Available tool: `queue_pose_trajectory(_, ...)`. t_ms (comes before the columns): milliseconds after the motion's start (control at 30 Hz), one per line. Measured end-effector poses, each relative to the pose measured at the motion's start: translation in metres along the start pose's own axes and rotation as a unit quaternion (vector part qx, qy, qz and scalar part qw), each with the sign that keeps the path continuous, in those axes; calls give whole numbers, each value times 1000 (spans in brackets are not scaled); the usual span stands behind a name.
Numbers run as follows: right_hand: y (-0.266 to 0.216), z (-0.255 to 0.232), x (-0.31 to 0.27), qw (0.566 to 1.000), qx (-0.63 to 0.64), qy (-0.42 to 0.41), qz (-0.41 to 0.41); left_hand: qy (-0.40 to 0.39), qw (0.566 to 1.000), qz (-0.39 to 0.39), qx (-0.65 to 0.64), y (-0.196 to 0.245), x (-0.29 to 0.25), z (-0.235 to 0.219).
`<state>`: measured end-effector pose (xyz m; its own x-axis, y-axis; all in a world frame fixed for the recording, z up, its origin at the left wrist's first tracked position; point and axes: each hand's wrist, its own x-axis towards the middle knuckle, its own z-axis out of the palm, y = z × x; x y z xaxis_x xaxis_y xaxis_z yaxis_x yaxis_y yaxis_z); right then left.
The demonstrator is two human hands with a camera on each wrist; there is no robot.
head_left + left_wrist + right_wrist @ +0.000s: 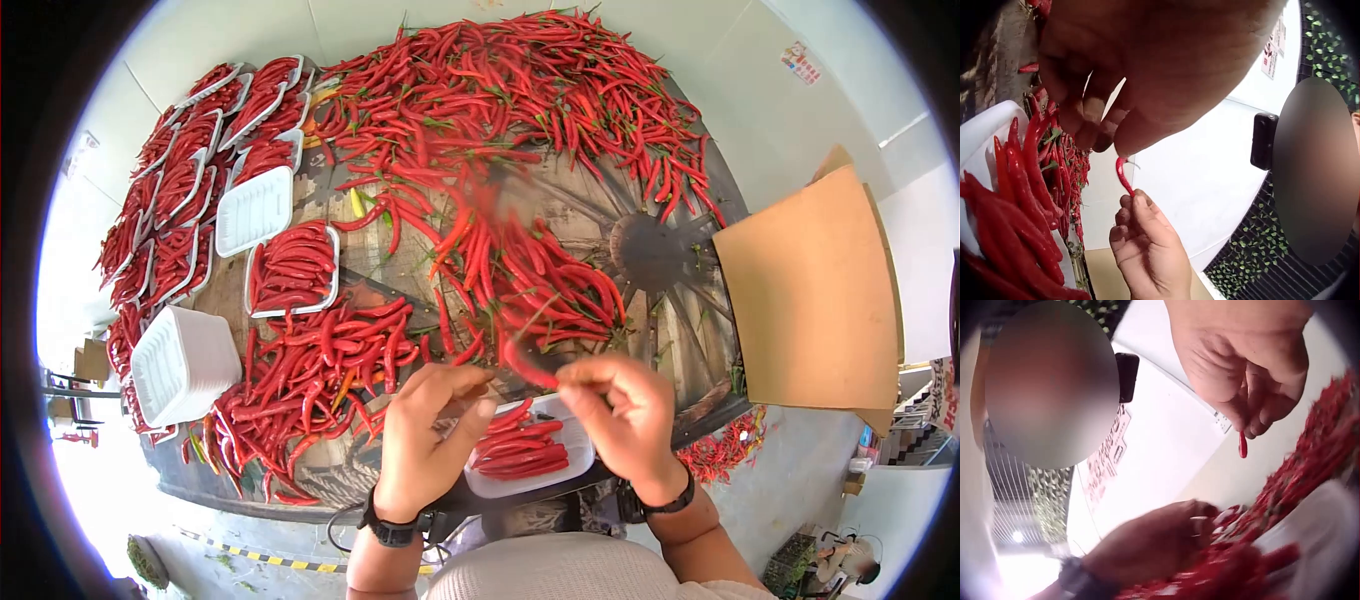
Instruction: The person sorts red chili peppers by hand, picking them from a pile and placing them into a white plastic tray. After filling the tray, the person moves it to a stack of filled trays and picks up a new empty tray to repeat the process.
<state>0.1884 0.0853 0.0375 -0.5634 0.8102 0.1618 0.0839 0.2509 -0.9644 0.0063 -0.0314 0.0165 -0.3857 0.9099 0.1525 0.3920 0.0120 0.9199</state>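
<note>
Thumb and fingers of the right hand [625,420] [1150,250] [1247,356] pinch one end of a red chili [530,368] [1124,178] [1243,446], its stem end pointing away from them. In the head view the left hand [430,435] [1166,69] [1154,544] hovers to the left of that chili, fingers loosely bent, thumb apart from the index finger, with nothing visible between them. Below and between both hands sits a white tray [575,462] [988,119] [1329,531] with red chilies [520,450] laid side by side.
Loose red chilies [520,90] heap across the table's back and middle, more [320,375] at left. Filled trays stand at far left, near a filled tray [333,295], an empty tray [255,212] and a stack of trays [185,365]. Cardboard [815,290] stands at right.
</note>
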Motion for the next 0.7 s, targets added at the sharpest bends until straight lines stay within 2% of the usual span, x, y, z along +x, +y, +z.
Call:
queue_pose_trajectory(67,-2,3,-13,996,7,-90,6,38,988,-49,-143,-5,-5,2)
queue_pose_trajectory(100,-2,7,-18,996,7,-94,-2,29,971,-80,-226,-3,-6,0)
queue_pose_trajectory(133,-2,10,-22,995,6,-96,-9,30,972,-82,-219,-3,-7,-2)
queue_pose_trajectory(200,-7,11,-24,992,-7,-125,7,11,952,-69,-297,-6,-9,-5)
queue_pose_trajectory(267,-11,11,-21,988,-27,-151,23,10,951,-56,-303,-3,-8,-5)
queue_pose_trajectory(333,-13,9,-16,979,-78,-185,-23,-15,943,-93,-318,5,-7,-5)
queue_pose_trajectory(367,-10,11,-19,986,-32,-165,7,-16,942,-93,-321,4,-6,-6)
queue_pose_trajectory(400,-7,14,-20,986,-35,-164,8,-59,944,-86,-313,2,-5,-8)
queue_pose_trajectory(433,-5,18,-21,993,19,-116,21,-101,944,-79,-304,0,-5,-9)
queue_pose_trajectory(467,-3,20,-21,994,73,-68,34,-101,944,-78,-305,-1,-5,-9)
queue_pose_trajectory(533,-6,15,-15,992,71,-95,29,-141,955,-89,-247,-4,-6,-10)
queue_pose_trajectory(600,-3,12,-12,986,-49,-138,-75,-153,956,-84,-238,-3,-6,-10)
queue_pose_trajectory(700,-6,14,-9,986,-73,-98,-110,-154,952,-101,-243,-1,-5,-10)
